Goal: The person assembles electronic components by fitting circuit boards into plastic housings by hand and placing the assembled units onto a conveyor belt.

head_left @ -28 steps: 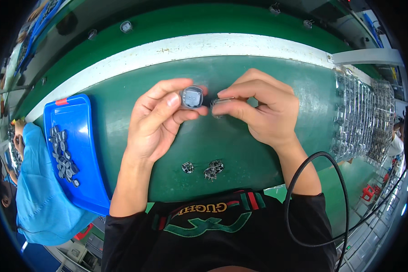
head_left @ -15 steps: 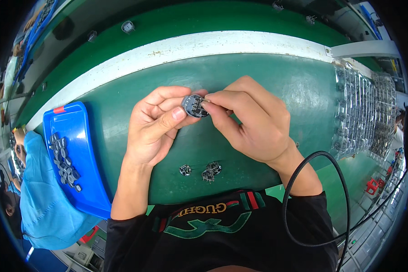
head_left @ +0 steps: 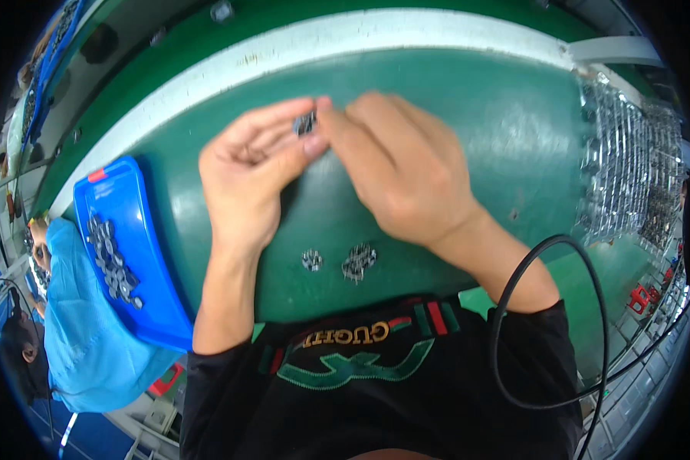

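My left hand (head_left: 241, 161) is closed on a small round grey housing with a dark circuit board (head_left: 306, 123), pinched between thumb and fingers above the green table. My right hand (head_left: 406, 165) presses against the part's right side with curled fingers and covers much of it. Motion blurs the right fingertips, and its thumb is hidden. Below the hands, several small round circuit boards with metal pins lie on the table: a single board (head_left: 312, 261) and a clump of boards (head_left: 359, 261) to its right.
At the left stands a blue tray (head_left: 152, 253) with several small grey round housings (head_left: 111, 257). Clear plastic trays (head_left: 625, 165) are stacked at the right. A black cable (head_left: 506, 299) loops by my right forearm. A white rail (head_left: 345, 29) borders the table's far side. A person in blue sits at the left.
Both hands have moved up and slightly left in the picture with the round part. The right hand has turned and now covers more of it. The view has shifted a little.
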The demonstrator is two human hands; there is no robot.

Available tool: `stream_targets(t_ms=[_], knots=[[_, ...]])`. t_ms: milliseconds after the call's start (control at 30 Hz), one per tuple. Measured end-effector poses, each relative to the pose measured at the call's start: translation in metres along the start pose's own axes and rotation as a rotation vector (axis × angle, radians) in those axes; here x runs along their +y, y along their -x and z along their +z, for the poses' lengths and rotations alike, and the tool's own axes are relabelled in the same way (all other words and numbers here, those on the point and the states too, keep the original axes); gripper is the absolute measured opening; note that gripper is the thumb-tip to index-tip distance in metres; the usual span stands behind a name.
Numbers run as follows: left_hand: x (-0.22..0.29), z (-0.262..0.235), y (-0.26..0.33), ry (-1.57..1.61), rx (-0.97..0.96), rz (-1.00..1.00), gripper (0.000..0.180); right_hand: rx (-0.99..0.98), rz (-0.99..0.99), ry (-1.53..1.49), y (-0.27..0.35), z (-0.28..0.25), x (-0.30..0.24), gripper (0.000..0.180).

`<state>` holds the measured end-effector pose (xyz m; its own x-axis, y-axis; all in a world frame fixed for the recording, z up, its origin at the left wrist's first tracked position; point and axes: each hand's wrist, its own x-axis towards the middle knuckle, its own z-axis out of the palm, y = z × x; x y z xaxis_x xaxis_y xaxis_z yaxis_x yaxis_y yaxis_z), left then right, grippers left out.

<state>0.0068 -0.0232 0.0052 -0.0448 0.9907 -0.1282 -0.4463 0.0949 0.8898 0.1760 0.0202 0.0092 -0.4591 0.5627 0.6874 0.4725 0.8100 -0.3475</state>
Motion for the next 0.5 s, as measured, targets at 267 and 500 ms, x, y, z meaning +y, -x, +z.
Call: stream_targets(t_ms=[267, 500], knots=[[0.015, -0.007, -0.042, -0.476, 0.149, 0.167, 0.025, -0.633, 0.058, -0.332, -0.002, -0.039, 0.035, 0.016], [0.011, -0.003, -0.162, -1.128, 0.128, 0.381, 0.023, -0.966, -0.043, -0.627, 0.008, -0.047, 0.005, 0.018]])
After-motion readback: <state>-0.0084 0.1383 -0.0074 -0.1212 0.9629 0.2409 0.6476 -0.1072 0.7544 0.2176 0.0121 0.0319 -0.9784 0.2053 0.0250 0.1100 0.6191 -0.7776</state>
